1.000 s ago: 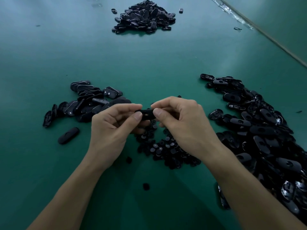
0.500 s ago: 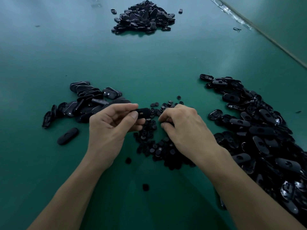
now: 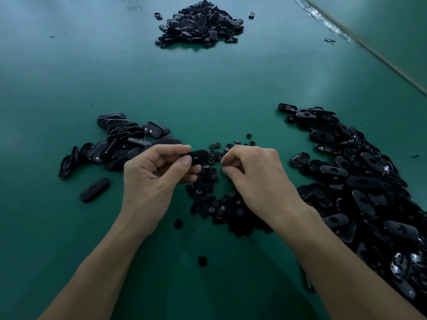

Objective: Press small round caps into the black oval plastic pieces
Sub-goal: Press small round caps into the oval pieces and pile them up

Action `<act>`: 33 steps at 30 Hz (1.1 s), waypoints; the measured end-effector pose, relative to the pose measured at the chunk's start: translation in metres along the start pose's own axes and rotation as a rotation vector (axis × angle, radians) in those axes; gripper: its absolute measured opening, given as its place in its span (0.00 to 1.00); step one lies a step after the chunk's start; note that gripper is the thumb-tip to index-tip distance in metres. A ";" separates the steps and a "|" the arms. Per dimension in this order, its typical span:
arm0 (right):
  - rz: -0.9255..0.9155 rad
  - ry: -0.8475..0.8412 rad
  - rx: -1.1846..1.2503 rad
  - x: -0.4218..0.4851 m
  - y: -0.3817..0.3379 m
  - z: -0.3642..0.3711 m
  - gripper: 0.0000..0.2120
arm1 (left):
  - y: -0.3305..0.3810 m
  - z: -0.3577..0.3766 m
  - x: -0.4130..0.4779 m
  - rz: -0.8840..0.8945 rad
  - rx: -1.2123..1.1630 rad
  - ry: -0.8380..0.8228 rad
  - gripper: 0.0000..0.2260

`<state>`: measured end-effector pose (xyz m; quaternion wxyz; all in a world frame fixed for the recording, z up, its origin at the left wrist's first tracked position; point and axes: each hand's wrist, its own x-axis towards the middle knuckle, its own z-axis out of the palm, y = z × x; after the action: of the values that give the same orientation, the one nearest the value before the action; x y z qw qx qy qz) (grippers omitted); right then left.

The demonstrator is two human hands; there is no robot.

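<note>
Left hand (image 3: 152, 179) around oval piece (image 3: 199, 156), long axis left-right, free end rightward.

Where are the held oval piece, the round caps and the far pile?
Held oval piece (image 3: 199, 157), head view: exposed right end.
Round caps heap (image 3: 219, 206), head view: heap's middle.
Far pile (image 3: 199, 24), head view: its centre.

Left hand (image 3: 151, 181) pinches an oval piece (image 3: 200, 155) above scattered round caps (image 3: 217, 205).

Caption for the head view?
Left hand grips a black oval piece; right hand hovers over round caps on green table.
</note>
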<state>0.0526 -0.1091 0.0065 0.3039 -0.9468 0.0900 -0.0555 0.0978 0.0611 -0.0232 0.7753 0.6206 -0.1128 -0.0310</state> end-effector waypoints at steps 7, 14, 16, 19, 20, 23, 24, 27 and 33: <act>0.022 -0.010 0.058 0.002 -0.003 -0.011 0.12 | -0.003 -0.002 0.000 0.007 0.046 0.009 0.07; 0.006 -0.037 0.113 0.000 -0.008 -0.020 0.05 | -0.003 -0.003 0.000 0.004 0.050 0.013 0.08; -0.008 -0.050 0.139 0.000 -0.008 -0.021 0.04 | -0.003 -0.002 0.001 0.004 0.051 0.014 0.08; -0.017 -0.040 0.168 0.000 -0.008 -0.021 0.05 | -0.003 -0.002 0.001 0.002 0.053 0.020 0.07; -0.013 -0.033 0.181 0.000 -0.008 -0.021 0.05 | -0.003 -0.002 0.001 0.002 0.055 0.019 0.07; -0.001 -0.012 0.240 0.000 -0.009 -0.022 0.07 | -0.003 -0.003 0.001 -0.004 0.059 0.018 0.07; -0.006 -0.004 0.256 0.000 -0.010 -0.022 0.07 | -0.003 -0.002 0.001 -0.007 0.060 0.020 0.07; -0.058 0.042 0.283 0.000 -0.015 -0.022 0.07 | -0.002 -0.001 0.001 -0.015 0.060 0.019 0.05; -0.169 0.106 0.182 -0.002 -0.024 -0.020 0.08 | -0.001 -0.002 0.000 -0.031 0.072 -0.017 0.06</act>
<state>0.0504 -0.1013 0.0366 0.3777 -0.9152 0.0204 -0.1391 0.0986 0.0629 -0.0248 0.7508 0.6497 -0.1107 -0.0441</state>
